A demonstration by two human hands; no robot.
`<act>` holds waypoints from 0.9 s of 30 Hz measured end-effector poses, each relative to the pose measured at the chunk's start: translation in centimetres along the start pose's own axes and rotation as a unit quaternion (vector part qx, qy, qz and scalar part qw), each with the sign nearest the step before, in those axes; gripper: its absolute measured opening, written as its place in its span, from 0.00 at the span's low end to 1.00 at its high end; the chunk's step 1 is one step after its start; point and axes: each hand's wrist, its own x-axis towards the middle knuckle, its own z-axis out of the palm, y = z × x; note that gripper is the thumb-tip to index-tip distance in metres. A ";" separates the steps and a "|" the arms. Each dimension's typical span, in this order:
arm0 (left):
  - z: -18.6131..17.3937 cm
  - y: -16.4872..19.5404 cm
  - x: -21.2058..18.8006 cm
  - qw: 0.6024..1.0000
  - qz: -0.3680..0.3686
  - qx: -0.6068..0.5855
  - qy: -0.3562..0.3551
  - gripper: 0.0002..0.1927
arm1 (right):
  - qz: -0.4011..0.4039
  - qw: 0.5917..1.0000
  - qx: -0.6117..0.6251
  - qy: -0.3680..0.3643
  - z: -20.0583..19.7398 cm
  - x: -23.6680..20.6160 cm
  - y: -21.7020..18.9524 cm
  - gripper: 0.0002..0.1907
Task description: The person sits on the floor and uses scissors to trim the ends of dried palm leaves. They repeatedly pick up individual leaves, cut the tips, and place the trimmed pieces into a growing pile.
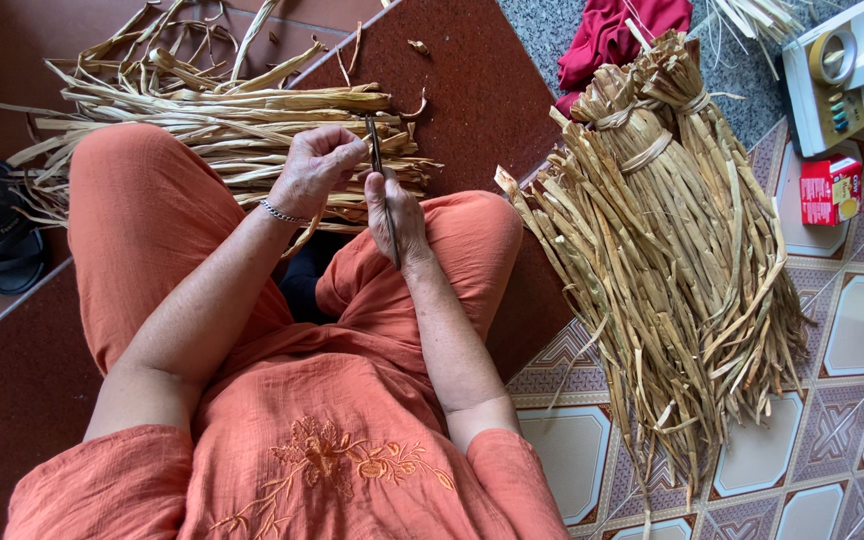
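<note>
Left hand [314,168] pinching a thin dark strip [383,190], right hand [395,215] gripping it lower, small red box [830,189] lying on tiled floor [862,330] beside tied dried-leaf bundles [667,230]

Both forearms extended forward, left hand [314,168] loosely fisted, right hand [395,212] beside it, fingers curled.

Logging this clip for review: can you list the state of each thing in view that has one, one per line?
left hand: closed, pinching a thin dark strip
right hand: closed around the same strip
thin dark strip: held taut between both hands
loose dried strips: spread untied on the floor ahead
bundled dried strips: tied near the top, lying on the tiles
sandal: off, on the floor
red box: closed
red cloth: crumpled
</note>
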 end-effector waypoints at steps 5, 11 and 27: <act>0.6 0.6 0.5 1.000 0.007 0.015 -0.012 0.10 | -0.006 0.995 0.097 0.039 1.0 -0.2 1.4 0.41; 1.6 -1.4 -1.2 0.969 0.041 0.242 -0.027 0.09 | 0.051 0.862 0.490 0.120 -4.5 3.0 2.8 0.42; 0.6 -3.3 3.4 0.773 0.072 0.616 0.133 0.08 | 0.062 0.718 0.666 0.190 -6.9 2.4 7.1 0.40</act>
